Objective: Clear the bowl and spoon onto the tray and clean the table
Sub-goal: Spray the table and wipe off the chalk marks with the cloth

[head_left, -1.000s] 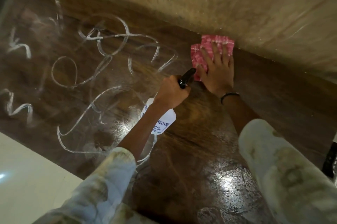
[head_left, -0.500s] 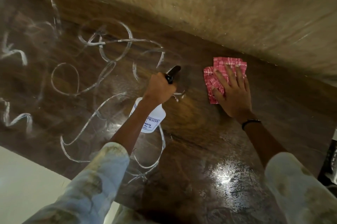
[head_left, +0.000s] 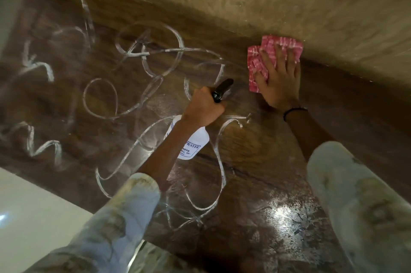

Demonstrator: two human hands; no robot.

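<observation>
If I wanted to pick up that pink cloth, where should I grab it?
Probably the bare corner of the pink cloth sticking out left of the right hand, which lies flat over the rest. Come from the left: the wall blocks the far edge. It's thin and flat on the table, so pinch and peel.

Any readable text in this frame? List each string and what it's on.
"PRAYER": top line of the label on the white spray bottle held by the left hand; the arm hides its start, so it is likely a cut-off word.
"0078": second line of the same label, partly hidden.
"99": third line, partly legible; the rest is too small and blurred.
White scrawls on the table: loops and zigzags, not legible writing.
Pink checked cloth under the right hand: no text.
</observation>
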